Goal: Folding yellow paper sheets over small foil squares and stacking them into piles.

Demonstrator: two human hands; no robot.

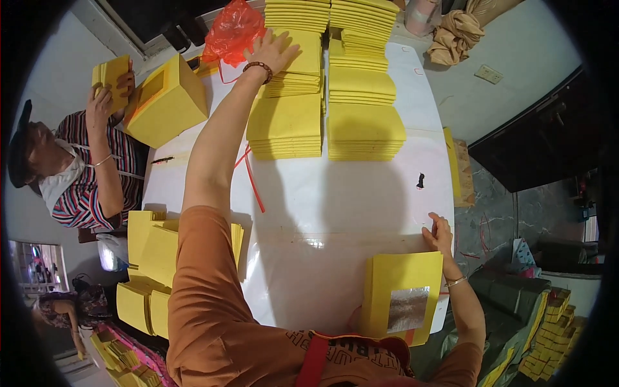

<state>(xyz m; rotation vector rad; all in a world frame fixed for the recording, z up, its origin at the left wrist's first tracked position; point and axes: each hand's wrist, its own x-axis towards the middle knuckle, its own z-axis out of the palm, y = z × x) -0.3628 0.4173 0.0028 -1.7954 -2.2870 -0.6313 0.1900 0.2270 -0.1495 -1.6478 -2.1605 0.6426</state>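
Observation:
My left hand, a beaded bracelet at its wrist, reaches to the far side of the table. Its fingers are spread flat on a stack of yellow paper in the left of two rows. At the right edge of the table is my right hand, fingers apart and slightly bent, with nothing seen in it. Beside that wrist, close to my body, stands a bundle of yellow paper bearing a silvery rectangle. Whether my right forearm touches the bundle, I cannot tell.
A co-worker at the left holds yellow paper by a yellow box. More yellow stacks line the far right, others the near left. A red plastic bag and a red strip lie on the white table.

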